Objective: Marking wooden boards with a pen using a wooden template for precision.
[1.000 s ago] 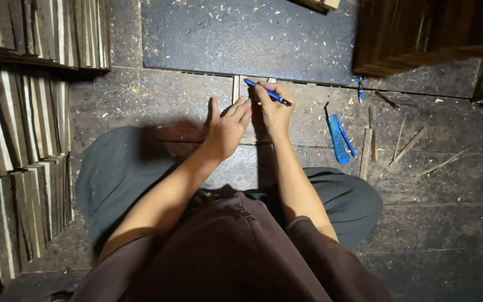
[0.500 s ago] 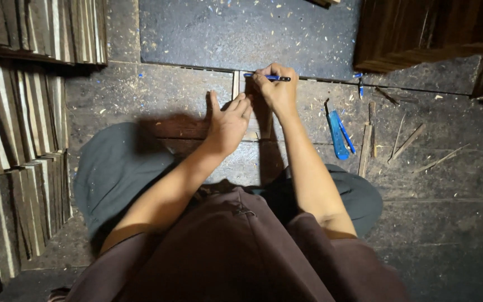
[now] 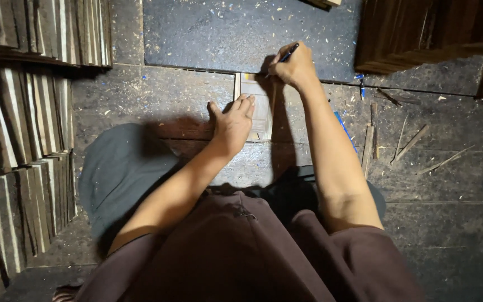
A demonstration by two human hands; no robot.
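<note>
Stacks of thin dark-and-pale wooden slats (image 3: 18, 140) fill the left side, cut off by the frame edge, and a dark wooden stack (image 3: 420, 33) at far right is also cropped. The dusty dark plank floor (image 3: 448, 184) carries loose wood splinters (image 3: 403, 142) on the right. The right forearm hides most of a blue tool (image 3: 343, 124). The small pale rectangular wooden piece (image 3: 259, 98) lies flat at centre, its right edge in shadow. The left hand (image 3: 231, 124) presses flat on its near-left side, fingers together. The right hand (image 3: 294, 68), beyond its far corner, pinches a dark slim pen (image 3: 286, 54), tip obscured.
</note>
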